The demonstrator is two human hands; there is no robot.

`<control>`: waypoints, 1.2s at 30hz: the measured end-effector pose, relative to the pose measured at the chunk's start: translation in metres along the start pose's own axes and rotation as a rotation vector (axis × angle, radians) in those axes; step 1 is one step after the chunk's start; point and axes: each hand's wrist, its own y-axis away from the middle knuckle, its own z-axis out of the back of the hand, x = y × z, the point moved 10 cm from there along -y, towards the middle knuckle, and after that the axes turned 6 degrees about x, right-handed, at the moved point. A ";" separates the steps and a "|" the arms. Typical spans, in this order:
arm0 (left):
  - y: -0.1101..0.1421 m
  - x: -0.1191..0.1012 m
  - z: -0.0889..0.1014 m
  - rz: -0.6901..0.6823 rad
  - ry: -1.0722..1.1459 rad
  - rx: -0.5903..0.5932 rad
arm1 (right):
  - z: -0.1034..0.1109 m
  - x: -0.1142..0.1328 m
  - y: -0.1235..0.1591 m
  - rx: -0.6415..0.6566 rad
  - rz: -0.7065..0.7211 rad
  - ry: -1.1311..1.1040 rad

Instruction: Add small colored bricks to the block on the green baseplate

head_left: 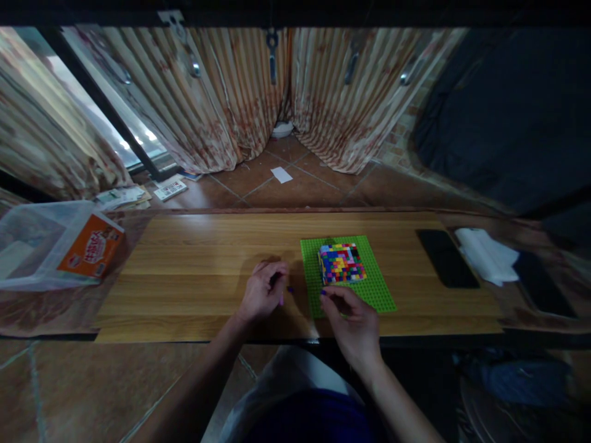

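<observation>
A bright green, square, studded plastic baseplate lies on the tabletop, which has a light brown wood-grain surface. Mounted on the baseplate, toward its far half, is a low, blocky build of multicoloured plastic bricks, its top a patchwork of red, yellow, blue, white, pink and green.

The right hand is at the baseplate's near edge, thumb and forefinger pinched narrow around a tiny dark purple plastic brick, above the near left part of the baseplate and just short of the build. The left hand is left of the baseplate with fingers curled in; whether it grips anything I cannot tell. A small pink piece shows right by its fingers, and a small dark blue-purple piece sits between that hand and the baseplate.

Right of the baseplate, well apart, lies a flat black rectangular slab, with a crumpled white sheet-like bundle beyond it. Far left of the baseplate stands a clear plastic bin with an orange label.
</observation>
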 end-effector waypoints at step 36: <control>-0.003 -0.009 -0.001 -0.071 -0.049 -0.007 | 0.059 0.006 -0.009 -0.460 0.113 0.377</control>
